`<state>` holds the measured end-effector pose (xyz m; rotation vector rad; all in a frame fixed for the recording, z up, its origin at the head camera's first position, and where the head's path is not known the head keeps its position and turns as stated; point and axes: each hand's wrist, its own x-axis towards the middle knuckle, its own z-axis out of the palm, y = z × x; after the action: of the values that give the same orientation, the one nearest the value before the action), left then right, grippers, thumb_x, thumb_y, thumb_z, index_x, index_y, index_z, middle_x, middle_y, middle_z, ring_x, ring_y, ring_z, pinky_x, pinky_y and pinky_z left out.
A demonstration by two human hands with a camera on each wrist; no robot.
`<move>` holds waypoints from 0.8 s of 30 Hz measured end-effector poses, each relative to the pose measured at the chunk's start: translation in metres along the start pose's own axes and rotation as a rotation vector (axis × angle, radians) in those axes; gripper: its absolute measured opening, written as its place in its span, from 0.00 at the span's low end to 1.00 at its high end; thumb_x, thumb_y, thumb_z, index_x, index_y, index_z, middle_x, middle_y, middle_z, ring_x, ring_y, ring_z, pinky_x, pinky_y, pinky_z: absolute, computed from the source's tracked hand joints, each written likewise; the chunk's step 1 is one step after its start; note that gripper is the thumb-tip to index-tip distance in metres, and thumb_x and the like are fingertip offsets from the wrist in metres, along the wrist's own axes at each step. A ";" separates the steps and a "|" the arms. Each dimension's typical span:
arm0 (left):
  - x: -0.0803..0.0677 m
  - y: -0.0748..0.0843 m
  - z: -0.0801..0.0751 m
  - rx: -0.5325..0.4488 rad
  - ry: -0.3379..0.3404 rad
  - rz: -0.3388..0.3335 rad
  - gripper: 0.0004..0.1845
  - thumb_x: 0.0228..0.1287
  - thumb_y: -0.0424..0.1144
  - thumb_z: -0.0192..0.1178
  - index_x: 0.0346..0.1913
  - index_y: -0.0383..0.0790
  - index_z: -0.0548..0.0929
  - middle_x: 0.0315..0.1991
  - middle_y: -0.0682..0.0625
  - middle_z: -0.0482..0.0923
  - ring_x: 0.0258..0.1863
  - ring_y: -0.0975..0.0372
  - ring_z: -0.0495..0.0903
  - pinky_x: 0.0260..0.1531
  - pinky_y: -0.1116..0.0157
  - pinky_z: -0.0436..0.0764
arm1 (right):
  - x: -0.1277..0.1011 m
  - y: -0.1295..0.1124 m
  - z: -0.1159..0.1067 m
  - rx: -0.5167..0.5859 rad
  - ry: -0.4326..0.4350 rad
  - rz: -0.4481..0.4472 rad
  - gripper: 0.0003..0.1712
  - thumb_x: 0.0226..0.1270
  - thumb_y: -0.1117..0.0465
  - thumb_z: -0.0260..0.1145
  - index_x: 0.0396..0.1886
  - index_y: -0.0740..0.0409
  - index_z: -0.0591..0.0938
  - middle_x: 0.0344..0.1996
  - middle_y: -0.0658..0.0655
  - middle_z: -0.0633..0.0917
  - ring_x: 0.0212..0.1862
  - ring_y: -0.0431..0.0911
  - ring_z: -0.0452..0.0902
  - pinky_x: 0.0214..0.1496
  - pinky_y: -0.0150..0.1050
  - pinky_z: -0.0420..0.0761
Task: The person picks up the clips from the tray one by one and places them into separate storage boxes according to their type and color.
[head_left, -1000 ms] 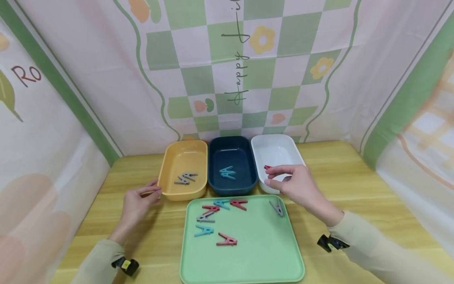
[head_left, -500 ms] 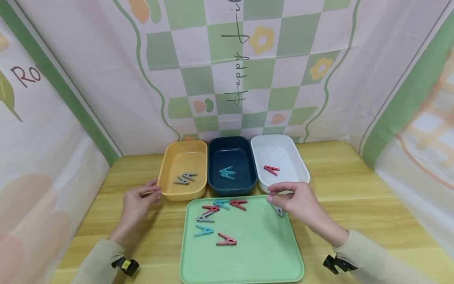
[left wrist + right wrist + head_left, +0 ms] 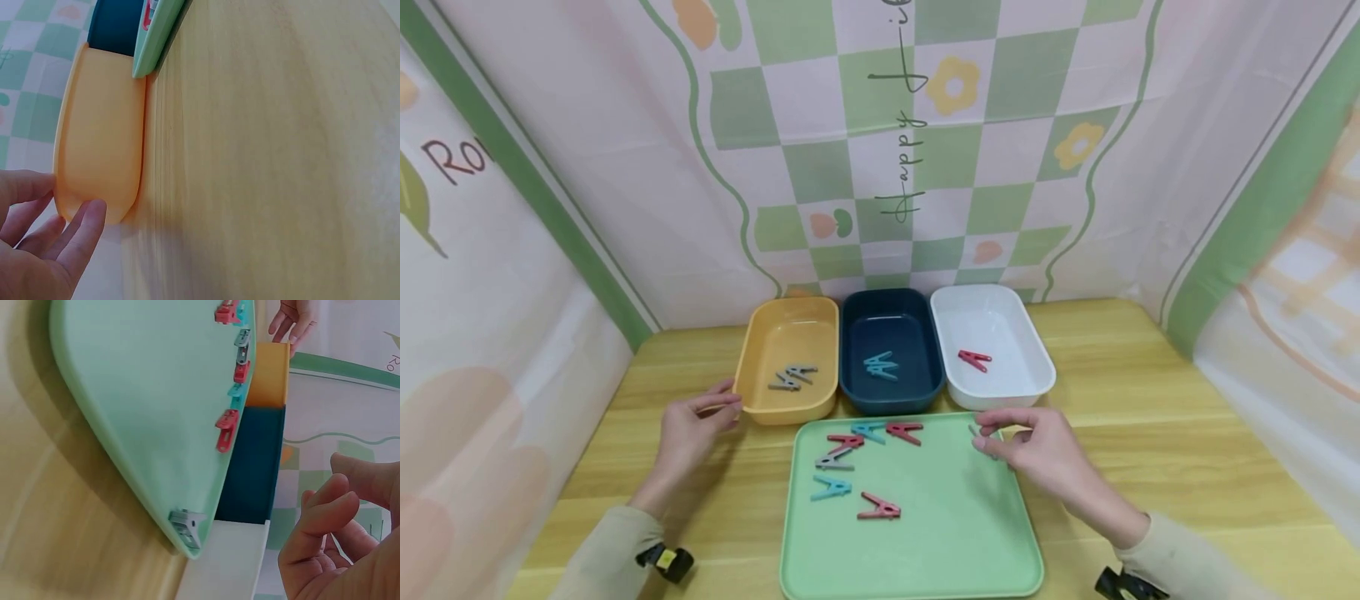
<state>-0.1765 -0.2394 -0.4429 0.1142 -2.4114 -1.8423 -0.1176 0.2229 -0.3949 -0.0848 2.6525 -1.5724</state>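
My left hand [image 3: 692,429] touches the near left corner of the yellow bin [image 3: 786,414], its fingers fairly straight against the outer wall. Above the far right corner of the green tray [image 3: 925,554] hovers my right hand [image 3: 1045,458], thumb and forefinger apart and nothing between them. Just below it, a grey clothespin [image 3: 187,526] lies in the tray corner, partly hidden by the fingers in the head view. Red clothespins [image 3: 880,507], blue clothespins [image 3: 831,487] and another grey clothespin [image 3: 835,460] lie on the tray's left half.
Side by side behind the tray stand the yellow bin with grey clothespins [image 3: 785,381], a dark blue bin [image 3: 891,407] with blue clothespins [image 3: 881,365], and a white bin [image 3: 1000,398] with one red clothespin [image 3: 974,360]. Printed cloth [image 3: 805,100] hangs behind the wooden table [image 3: 1120,358].
My right hand has drawn back from over the white bin to above the tray's far right corner, leaving a red clothespin in plain sight in that bin. My left hand has stayed put.
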 end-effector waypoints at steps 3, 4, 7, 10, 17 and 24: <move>0.000 0.000 0.000 0.004 0.006 0.013 0.11 0.70 0.25 0.67 0.52 0.20 0.86 0.68 0.36 0.76 0.44 0.65 0.89 0.45 0.63 0.92 | -0.002 0.003 0.002 0.002 -0.009 0.012 0.18 0.60 0.60 0.82 0.48 0.61 0.91 0.42 0.55 0.91 0.17 0.40 0.69 0.17 0.30 0.71; 0.000 0.000 0.001 0.005 0.007 0.016 0.11 0.70 0.25 0.67 0.51 0.20 0.86 0.68 0.36 0.77 0.44 0.65 0.89 0.45 0.63 0.92 | -0.003 0.004 0.003 0.005 -0.010 0.012 0.18 0.60 0.60 0.82 0.49 0.61 0.91 0.42 0.55 0.91 0.17 0.40 0.69 0.17 0.30 0.71; 0.000 -0.001 0.001 0.005 0.010 0.022 0.11 0.70 0.24 0.67 0.51 0.19 0.86 0.68 0.35 0.77 0.43 0.66 0.89 0.45 0.63 0.92 | -0.003 0.007 0.006 0.020 -0.016 0.007 0.18 0.60 0.61 0.82 0.48 0.61 0.91 0.41 0.55 0.91 0.17 0.40 0.69 0.17 0.30 0.73; 0.000 -0.002 0.001 0.001 0.011 0.023 0.11 0.70 0.24 0.67 0.51 0.19 0.86 0.68 0.35 0.77 0.42 0.67 0.89 0.45 0.62 0.92 | -0.002 0.007 0.010 0.033 -0.022 0.014 0.18 0.59 0.62 0.82 0.49 0.62 0.91 0.40 0.55 0.91 0.17 0.40 0.70 0.18 0.30 0.76; 0.000 -0.001 0.001 -0.003 0.013 0.001 0.12 0.70 0.26 0.68 0.52 0.20 0.86 0.69 0.36 0.76 0.43 0.66 0.89 0.46 0.61 0.92 | 0.002 0.004 0.019 0.036 -0.046 0.038 0.20 0.60 0.62 0.82 0.51 0.64 0.90 0.42 0.58 0.90 0.19 0.46 0.77 0.21 0.33 0.81; -0.001 0.002 0.001 -0.001 0.007 -0.012 0.13 0.70 0.26 0.68 0.53 0.21 0.86 0.70 0.38 0.75 0.44 0.66 0.88 0.47 0.61 0.92 | 0.011 0.000 0.030 0.010 -0.057 0.062 0.23 0.59 0.63 0.82 0.54 0.65 0.89 0.42 0.58 0.90 0.22 0.48 0.77 0.22 0.35 0.81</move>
<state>-0.1757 -0.2377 -0.4417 0.1355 -2.4102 -1.8446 -0.1263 0.1958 -0.4097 -0.0452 2.5783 -1.5401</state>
